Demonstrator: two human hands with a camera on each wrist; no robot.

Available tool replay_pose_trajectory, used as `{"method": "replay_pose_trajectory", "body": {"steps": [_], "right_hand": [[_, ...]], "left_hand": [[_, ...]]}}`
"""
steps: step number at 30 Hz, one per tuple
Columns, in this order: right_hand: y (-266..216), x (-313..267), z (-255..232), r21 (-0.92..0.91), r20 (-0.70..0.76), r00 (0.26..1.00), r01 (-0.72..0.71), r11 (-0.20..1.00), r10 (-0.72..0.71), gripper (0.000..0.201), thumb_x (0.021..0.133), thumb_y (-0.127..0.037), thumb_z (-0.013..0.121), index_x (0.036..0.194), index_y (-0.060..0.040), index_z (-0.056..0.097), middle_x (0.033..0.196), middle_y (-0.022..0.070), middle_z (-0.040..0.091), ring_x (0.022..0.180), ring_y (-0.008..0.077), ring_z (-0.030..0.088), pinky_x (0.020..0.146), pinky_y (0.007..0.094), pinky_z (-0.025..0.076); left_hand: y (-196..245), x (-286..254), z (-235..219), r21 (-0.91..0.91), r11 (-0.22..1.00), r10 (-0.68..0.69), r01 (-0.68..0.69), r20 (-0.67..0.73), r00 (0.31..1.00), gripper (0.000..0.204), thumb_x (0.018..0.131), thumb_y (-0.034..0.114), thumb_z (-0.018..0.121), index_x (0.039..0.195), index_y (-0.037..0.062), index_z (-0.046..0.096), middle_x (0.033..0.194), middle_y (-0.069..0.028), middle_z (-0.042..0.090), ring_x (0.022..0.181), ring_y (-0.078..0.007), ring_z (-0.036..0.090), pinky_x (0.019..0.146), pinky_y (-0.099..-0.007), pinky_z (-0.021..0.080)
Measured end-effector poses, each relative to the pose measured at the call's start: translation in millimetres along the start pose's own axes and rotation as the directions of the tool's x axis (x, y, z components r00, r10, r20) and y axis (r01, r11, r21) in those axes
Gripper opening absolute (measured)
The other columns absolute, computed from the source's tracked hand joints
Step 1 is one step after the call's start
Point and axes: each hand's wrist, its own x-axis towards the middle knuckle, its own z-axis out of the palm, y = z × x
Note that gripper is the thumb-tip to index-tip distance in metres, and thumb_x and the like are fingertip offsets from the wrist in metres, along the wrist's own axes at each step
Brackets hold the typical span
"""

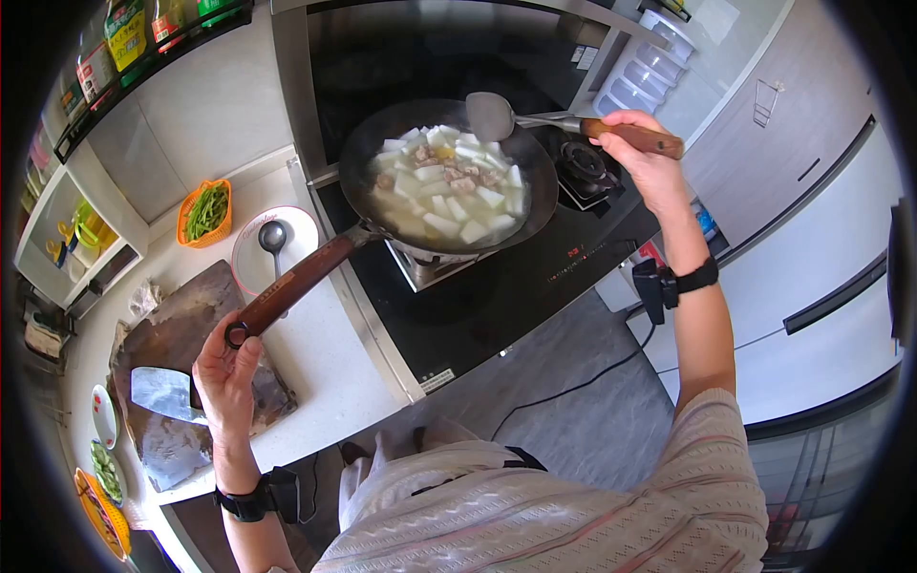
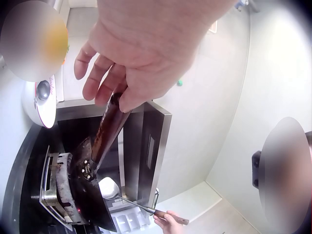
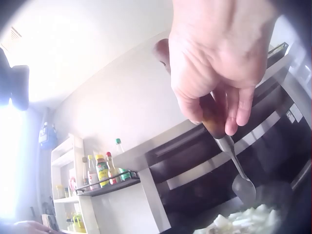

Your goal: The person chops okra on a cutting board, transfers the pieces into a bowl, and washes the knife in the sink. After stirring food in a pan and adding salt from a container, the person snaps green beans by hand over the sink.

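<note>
A black wok (image 1: 449, 181) full of white cubes and meat pieces in broth sits on the stove burner. My left hand (image 1: 227, 368) grips the end of its long brown wooden handle (image 1: 291, 285), also seen as the handle (image 2: 108, 127) under my left hand (image 2: 131, 58). My right hand (image 1: 638, 143) holds the wooden grip of a metal ladle (image 1: 492, 116), whose bowl hovers over the wok's far rim. In the right wrist view my right hand (image 3: 219, 63) grips the ladle (image 3: 243, 187) above the food.
A cleaver (image 1: 164, 393) lies on a wooden cutting board (image 1: 181, 329) by my left hand. A white plate with a spoon (image 1: 272, 239) and an orange basket of greens (image 1: 204, 212) stand on the counter. Bottles (image 3: 100, 170) line a shelf. A black glass cooktop (image 1: 516, 286) surrounds the burner.
</note>
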Motion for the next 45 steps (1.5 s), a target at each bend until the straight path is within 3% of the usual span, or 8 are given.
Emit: {"method": "replay_pose_trajectory", "body": {"steps": [2,9,14,19,23,33,34,45], "right_hand": [[28,7,10,-0.12,-0.02,0.995,0.094,0.988,-0.098,0.017,0.078,-0.001,0.065,0.095,-0.0045,0.063,0.091,0.0013,0.064,0.085,0.0093,0.06,0.077,0.0218,0.048],[40,0,30,0.164,0.1,0.991,-0.105,0.981,0.09,0.018,0.077,0.0,0.066,0.094,-0.0053,0.064,0.093,0.0005,0.064,0.089,0.0097,0.059,0.081,0.0237,0.047],[11,0,27,-0.033,0.227,0.973,0.051,0.998,-0.043,0.015,0.076,0.0,0.065,0.091,-0.0049,0.064,0.092,0.0012,0.064,0.087,0.0099,0.059,0.081,0.0234,0.048],[-15,1,30,-0.051,0.147,0.985,0.103,0.993,-0.095,0.015,0.077,-0.001,0.065,0.091,-0.0046,0.063,0.092,0.0031,0.064,0.084,0.0117,0.061,0.079,0.0239,0.049],[-13,2,40,0.233,0.086,0.996,-0.05,0.971,0.031,0.02,0.079,-0.006,0.066,0.098,-0.0028,0.06,0.091,0.0081,0.065,0.082,0.0158,0.064,0.072,0.0243,0.05],[-20,2,44,0.149,0.091,0.996,-0.036,0.988,0.022,0.018,0.081,-0.005,0.065,0.098,-0.0019,0.06,0.091,0.0118,0.066,0.079,0.0202,0.067,0.069,0.0256,0.053],[-22,-1,47,0.196,0.102,0.993,-0.073,0.978,0.054,0.019,0.078,-0.008,0.067,0.096,-0.0035,0.061,0.086,0.0067,0.066,0.077,0.014,0.064,0.067,0.0233,0.048],[-83,-15,75,-0.023,0.069,0.991,0.12,0.993,-0.118,0.012,0.077,-0.003,0.067,0.088,-0.0048,0.064,0.084,0.0018,0.065,0.078,0.0082,0.06,0.071,0.0219,0.048]], "left_hand": [[1,0,2,-0.001,1.0,0.004,-0.004,-0.008,1.0,0.04,0.084,0.01,0.066,0.119,-0.0035,0.053,0.091,-0.0004,0.057,0.082,-0.0064,0.052,0.076,-0.0192,0.042],[2,-1,2,0.004,1.0,0.001,-0.001,-0.022,1.0,0.04,0.084,0.011,0.066,0.119,-0.003,0.053,0.09,0.0,0.057,0.082,-0.0063,0.052,0.076,-0.0193,0.042],[0,0,2,0.001,1.0,0.003,-0.003,-0.024,1.0,0.04,0.084,0.012,0.066,0.118,-0.003,0.053,0.091,-0.0002,0.057,0.083,-0.0065,0.052,0.076,-0.0194,0.042],[2,-1,5,-0.008,1.0,0.006,-0.006,-0.028,1.0,0.039,0.084,0.012,0.066,0.119,-0.0027,0.053,0.091,-0.0002,0.057,0.083,-0.0063,0.052,0.075,-0.0192,0.042],[5,-2,7,0.0,1.0,0.009,-0.009,-0.03,1.0,0.038,0.085,0.011,0.065,0.118,-0.0031,0.053,0.09,0.0002,0.056,0.082,-0.006,0.051,0.075,-0.0186,0.041],[8,-8,7,0.101,0.995,0.022,-0.014,-0.079,0.997,0.042,0.086,0.008,0.062,0.123,-0.0047,0.048,0.09,-0.0012,0.055,0.081,-0.0064,0.052,0.075,-0.0194,0.042],[9,-11,5,0.138,0.99,0.023,-0.011,-0.086,0.996,0.043,0.086,0.008,0.062,0.124,-0.0046,0.047,0.09,-0.0021,0.056,0.081,-0.0066,0.053,0.075,-0.0199,0.043],[9,-41,-59,0.184,0.983,0.011,0.003,-0.078,0.997,0.041,0.083,0.01,0.064,0.12,-0.0018,0.052,0.085,-0.0029,0.061,0.076,-0.0076,0.055,0.07,-0.0222,0.045]]}}
